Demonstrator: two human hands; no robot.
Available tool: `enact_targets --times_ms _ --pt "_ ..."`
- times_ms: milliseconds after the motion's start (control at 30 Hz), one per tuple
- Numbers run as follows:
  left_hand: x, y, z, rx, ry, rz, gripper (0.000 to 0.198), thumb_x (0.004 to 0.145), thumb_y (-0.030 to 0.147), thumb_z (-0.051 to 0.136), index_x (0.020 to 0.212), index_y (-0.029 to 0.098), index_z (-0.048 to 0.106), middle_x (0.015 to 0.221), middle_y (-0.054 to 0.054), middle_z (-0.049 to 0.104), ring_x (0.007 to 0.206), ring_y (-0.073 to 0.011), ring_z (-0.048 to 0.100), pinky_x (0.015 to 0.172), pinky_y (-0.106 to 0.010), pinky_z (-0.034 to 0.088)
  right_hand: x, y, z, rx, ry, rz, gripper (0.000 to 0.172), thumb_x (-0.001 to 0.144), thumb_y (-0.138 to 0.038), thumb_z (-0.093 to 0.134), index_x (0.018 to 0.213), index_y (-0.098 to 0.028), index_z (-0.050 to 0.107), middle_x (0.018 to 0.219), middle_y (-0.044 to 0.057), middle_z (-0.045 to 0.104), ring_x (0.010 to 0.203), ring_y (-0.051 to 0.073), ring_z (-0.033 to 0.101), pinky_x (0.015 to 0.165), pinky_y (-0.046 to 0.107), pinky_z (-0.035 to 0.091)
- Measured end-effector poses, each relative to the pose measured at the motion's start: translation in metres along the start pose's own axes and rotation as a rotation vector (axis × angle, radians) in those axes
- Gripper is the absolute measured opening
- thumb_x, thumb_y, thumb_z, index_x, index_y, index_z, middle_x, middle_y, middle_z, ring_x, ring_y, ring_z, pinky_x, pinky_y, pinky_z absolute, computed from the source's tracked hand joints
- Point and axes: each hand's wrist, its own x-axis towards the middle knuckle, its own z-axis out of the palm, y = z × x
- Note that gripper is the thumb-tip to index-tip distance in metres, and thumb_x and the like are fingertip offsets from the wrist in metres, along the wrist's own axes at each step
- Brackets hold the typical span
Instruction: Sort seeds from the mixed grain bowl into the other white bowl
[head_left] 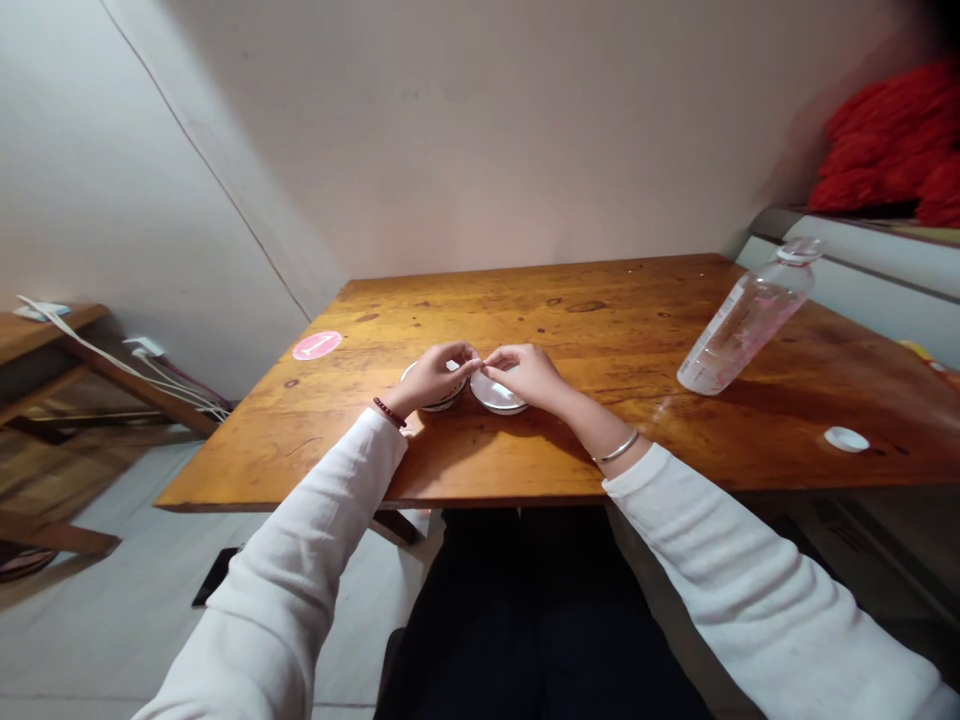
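Two small white dishes sit side by side on the wooden table (570, 330). My left hand (435, 375) rests over the left dish (444, 402), fingers pinched together. Over the right dish (496, 395) is my right hand (529, 372), also pinched. The fingertips of both hands meet between the dishes around something too small to make out. Both arms wear white sleeves. The left wrist has a bead bracelet, the right a silver bangle.
A clear plastic bottle (746, 320) stands uncapped at the right, its white cap (846, 438) lying near the front right edge. A pink round sticker (316, 345) is at the table's left corner. Cables (150, 370) run along the left wall. Red fabric (896, 140) lies far right.
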Motion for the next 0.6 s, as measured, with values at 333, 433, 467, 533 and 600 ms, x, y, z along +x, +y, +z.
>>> enact_targets --times_ms 333,433,467,533,600 --pt "-0.009 0.005 -0.022 0.789 -0.003 -0.281 0.032 0.086 0.048 0.046 0.088 0.022 0.066 0.087 -0.009 0.071 0.079 -0.0246 0.064 0.062 -0.028 0.041 0.004 -0.005 -0.004 -0.005 0.065 0.055 0.013 0.080 -0.028 0.063 0.082 -0.017 0.070 0.081 0.004 0.073 0.077 0.016 0.066 0.071 0.026 0.049" --pt "-0.008 0.004 -0.023 0.795 -0.060 -0.293 0.033 0.083 0.050 0.048 0.084 0.023 0.068 0.084 -0.009 0.071 0.076 -0.0257 0.064 0.060 -0.029 0.040 0.003 -0.006 -0.004 0.019 0.043 0.078 0.014 0.080 -0.030 0.063 0.082 -0.018 0.069 0.075 0.003 0.073 0.076 0.016 0.067 0.069 0.025 0.049" --pt "-0.008 0.004 -0.022 0.783 -0.068 -0.295 0.033 0.083 0.050 0.048 0.085 0.023 0.068 0.083 -0.009 0.071 0.075 -0.0256 0.064 0.060 -0.029 0.040 0.003 -0.007 -0.004 0.022 0.041 0.080 0.013 0.080 -0.030 0.063 0.081 -0.018 0.069 0.076 0.003 0.073 0.077 0.016 0.067 0.070 0.025 0.049" --pt "-0.008 0.003 -0.022 0.749 -0.087 -0.290 0.033 0.083 0.049 0.047 0.086 0.023 0.068 0.084 -0.008 0.072 0.074 -0.0251 0.064 0.059 -0.028 0.040 0.002 -0.007 -0.004 0.021 0.046 0.080 0.012 0.079 -0.030 0.065 0.080 -0.019 0.069 0.080 0.003 0.074 0.079 0.017 0.067 0.071 0.025 0.049" --pt "-0.008 0.002 -0.022 0.715 -0.112 -0.273 0.032 0.083 0.047 0.047 0.086 0.023 0.068 0.085 -0.008 0.072 0.074 -0.0244 0.064 0.059 -0.028 0.039 0.003 -0.006 -0.004 0.020 0.055 0.078 0.011 0.078 -0.029 0.066 0.079 -0.019 0.069 0.083 0.003 0.074 0.079 0.016 0.067 0.072 0.026 0.049"
